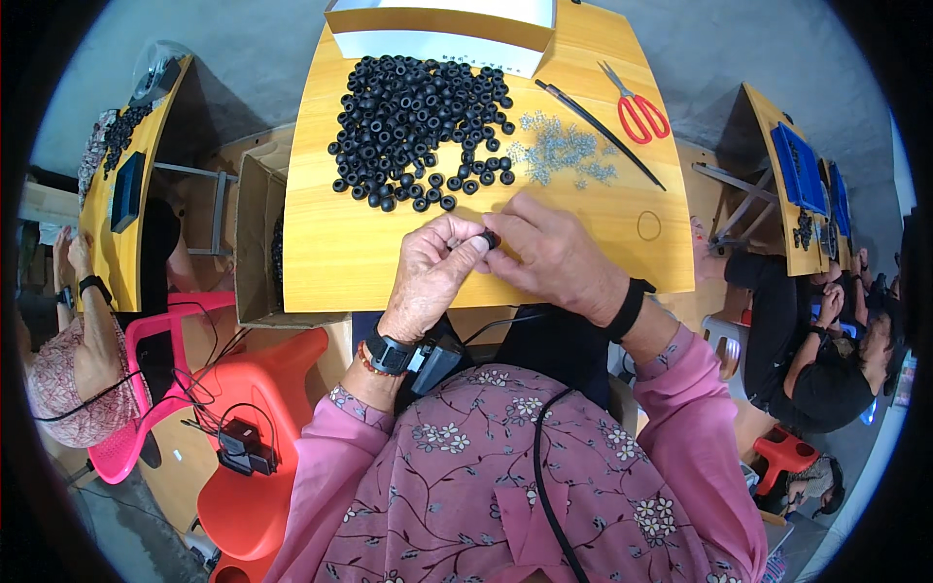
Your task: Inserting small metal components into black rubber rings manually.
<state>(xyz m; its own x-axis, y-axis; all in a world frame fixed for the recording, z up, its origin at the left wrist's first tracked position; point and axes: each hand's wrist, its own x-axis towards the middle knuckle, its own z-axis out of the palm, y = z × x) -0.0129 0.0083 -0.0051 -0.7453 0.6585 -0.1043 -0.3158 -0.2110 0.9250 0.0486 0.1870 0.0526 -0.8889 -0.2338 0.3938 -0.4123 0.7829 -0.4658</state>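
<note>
Above the near part of the wooden table, my two hands meet. My left hand [432, 269] is closed, with thumb and forefinger pinching a small black round piece [489, 238]. My right hand [556, 255] presses against the same spot with its fingers bent together; what its fingertips hold is hidden. Just beyond lies a large heap of black round pieces with holes [413, 121], some scattered at its near edge. To its right is a loose pile of tiny silvery-clear pieces [564, 151].
A thin black rod [603, 121] and red-handled scissors [637, 109] lie at the table's right. A rubber band [648, 225] is nearer. A white box [442, 29] stands at the back. Left are a cardboard box [255, 243] and red stool [258, 418]. Other people sit at side tables.
</note>
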